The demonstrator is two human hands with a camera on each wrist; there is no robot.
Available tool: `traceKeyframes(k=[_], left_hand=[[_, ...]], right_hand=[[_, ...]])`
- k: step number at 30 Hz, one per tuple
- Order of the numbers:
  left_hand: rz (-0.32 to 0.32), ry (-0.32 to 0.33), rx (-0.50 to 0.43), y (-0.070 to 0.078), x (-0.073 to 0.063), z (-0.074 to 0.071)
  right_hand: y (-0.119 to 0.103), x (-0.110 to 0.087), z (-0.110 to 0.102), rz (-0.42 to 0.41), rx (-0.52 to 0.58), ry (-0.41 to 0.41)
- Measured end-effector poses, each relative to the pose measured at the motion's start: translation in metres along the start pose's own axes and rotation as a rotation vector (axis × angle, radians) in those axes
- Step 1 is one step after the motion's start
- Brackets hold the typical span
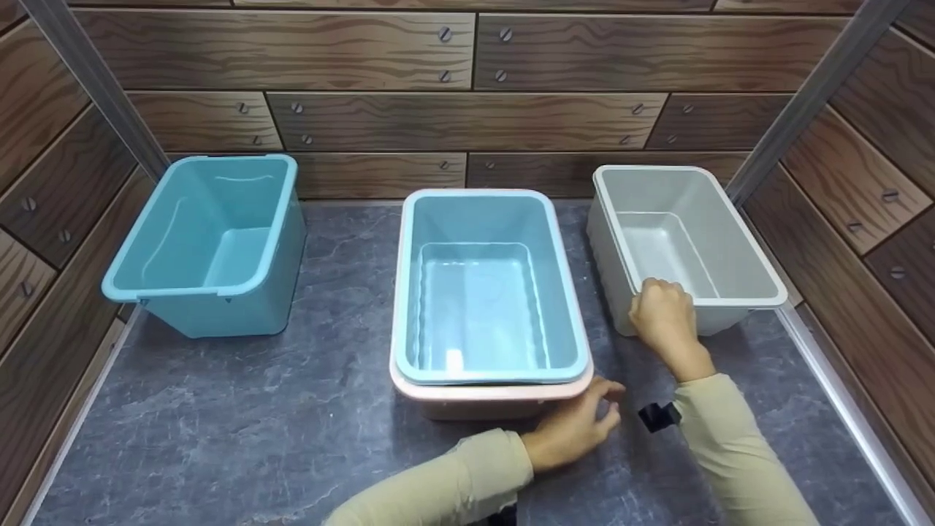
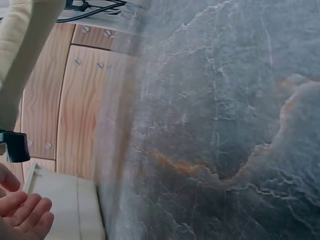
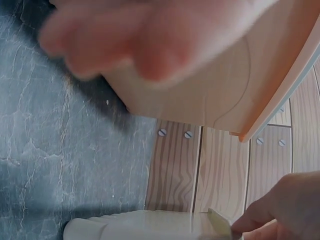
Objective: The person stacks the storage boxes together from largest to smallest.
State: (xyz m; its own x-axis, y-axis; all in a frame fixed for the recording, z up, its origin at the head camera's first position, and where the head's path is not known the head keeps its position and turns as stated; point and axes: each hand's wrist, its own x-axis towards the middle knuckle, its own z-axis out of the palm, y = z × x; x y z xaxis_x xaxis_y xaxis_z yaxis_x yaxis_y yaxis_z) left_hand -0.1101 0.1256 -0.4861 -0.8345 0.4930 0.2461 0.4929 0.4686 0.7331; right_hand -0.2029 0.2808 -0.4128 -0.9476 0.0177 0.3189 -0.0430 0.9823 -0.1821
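My right hand (image 1: 665,318) grips the rim of a pale grey plastic bin (image 1: 730,281) at its near left corner. In the right wrist view, its thumb and fingers (image 3: 260,215) pinch that rim. My left hand (image 1: 573,431) is beside the near right corner of a pink bin (image 1: 482,409), fingers loosely bent and holding nothing. A light blue bin (image 1: 475,292) sits nested inside the pink one. In the left wrist view, the left hand's fingers (image 2: 30,215) are loosely curled with nothing in them, the grey bin (image 2: 65,200) behind.
A teal bin (image 1: 270,307) stands alone at the back left. Wood-patterned panels (image 1: 467,120) enclose the back and sides of the dark marbled tabletop (image 1: 241,416). A metal edge strip (image 1: 840,402) runs along the right side.
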Motion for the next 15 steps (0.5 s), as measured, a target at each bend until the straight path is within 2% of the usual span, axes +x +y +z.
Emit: traceKeyframes(k=[5,15], left_hand=[[-0.039,0.023,-0.054,0.000,0.001,0.006],[-0.127,0.067,-0.279,0.004,0.007,0.012]], right_hand=[[0.001,0.000,0.001,-0.002,0.002,0.000],[0.000,0.000,-0.001,0.000,0.021,-0.001]])
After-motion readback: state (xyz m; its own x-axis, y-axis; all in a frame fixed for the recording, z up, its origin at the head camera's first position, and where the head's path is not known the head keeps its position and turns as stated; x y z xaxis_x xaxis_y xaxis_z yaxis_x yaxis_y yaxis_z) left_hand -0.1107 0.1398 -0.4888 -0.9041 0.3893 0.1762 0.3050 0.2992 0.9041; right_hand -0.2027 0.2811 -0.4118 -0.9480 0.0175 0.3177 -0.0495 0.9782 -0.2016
